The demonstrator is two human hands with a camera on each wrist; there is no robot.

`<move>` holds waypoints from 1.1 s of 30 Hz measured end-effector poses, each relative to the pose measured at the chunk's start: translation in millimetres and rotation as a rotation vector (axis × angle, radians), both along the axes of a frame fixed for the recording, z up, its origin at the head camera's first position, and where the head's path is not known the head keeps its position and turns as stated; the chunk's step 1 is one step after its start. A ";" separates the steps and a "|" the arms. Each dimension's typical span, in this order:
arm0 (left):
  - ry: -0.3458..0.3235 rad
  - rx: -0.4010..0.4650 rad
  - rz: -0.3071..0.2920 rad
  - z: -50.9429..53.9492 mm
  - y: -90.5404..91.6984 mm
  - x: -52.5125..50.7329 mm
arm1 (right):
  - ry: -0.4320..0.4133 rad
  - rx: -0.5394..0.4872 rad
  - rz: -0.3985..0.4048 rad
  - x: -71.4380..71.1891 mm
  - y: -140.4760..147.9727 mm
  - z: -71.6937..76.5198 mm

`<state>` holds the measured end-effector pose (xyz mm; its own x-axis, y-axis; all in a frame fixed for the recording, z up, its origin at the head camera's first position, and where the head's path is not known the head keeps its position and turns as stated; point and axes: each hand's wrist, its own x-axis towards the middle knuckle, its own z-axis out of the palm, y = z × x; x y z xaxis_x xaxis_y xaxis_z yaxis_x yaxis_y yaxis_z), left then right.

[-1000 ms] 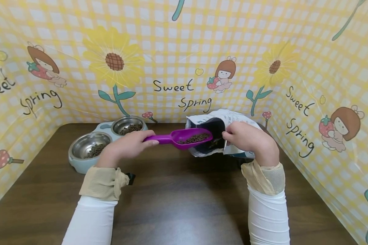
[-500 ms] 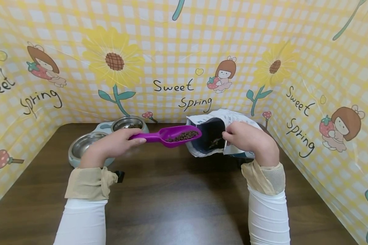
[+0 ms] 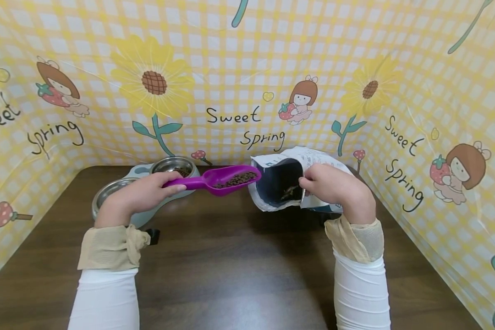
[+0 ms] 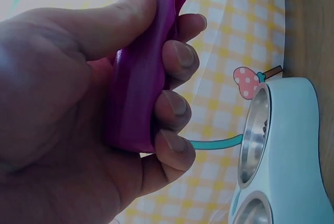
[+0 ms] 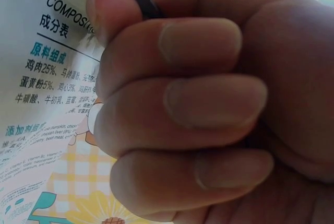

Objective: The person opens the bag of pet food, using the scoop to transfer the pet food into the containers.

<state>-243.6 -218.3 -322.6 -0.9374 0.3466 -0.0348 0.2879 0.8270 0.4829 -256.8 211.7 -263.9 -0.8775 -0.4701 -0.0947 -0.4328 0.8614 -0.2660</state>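
Note:
My left hand (image 3: 142,192) grips the handle of a purple scoop (image 3: 214,178), its fingers curled round it in the left wrist view. Brown pet-food kibble (image 3: 241,179) lies in the scoop, whose tip is just left of the bag's mouth. My right hand (image 3: 334,185) pinches the edge of a white pet-food bag (image 3: 276,160), which lies on its side with its dark mouth facing left. Behind the left hand stands a pale blue double feeder (image 3: 142,217) with two steel bowls. Some kibble shows in the far bowl (image 3: 169,162); the hand and wrist partly hide the near bowl (image 3: 114,187).
A dark brown wooden table (image 3: 231,266) carries everything. Behind it and at both sides hangs a yellow checked cloth (image 3: 231,68) printed with flowers and figures. A small black piece (image 3: 153,236) sticks out at the left wrist.
The left hand has drawn the loaded scoop leftward, out of the bag's mouth, and now covers more of the near bowl. My right hand and the bag have stayed in place.

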 end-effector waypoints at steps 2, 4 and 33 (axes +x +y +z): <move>0.005 -0.009 0.009 1.0 -3.2 1.9 | -0.004 -0.001 -0.002 0.4 0.0 0.2; 0.001 -0.018 0.022 2.5 -6.6 4.0 | -0.003 -0.002 -0.001 0.3 0.0 0.0; 0.052 -0.056 0.228 6.3 -110.2 47.1 | -0.013 -0.002 -0.010 -0.5 0.3 -1.4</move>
<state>-196.4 -328.5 -316.3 -0.9923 0.1242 0.0022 0.1134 0.8985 0.4240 -257.3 212.0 -265.3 -0.8810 -0.4612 -0.1053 -0.4202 0.8652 -0.2735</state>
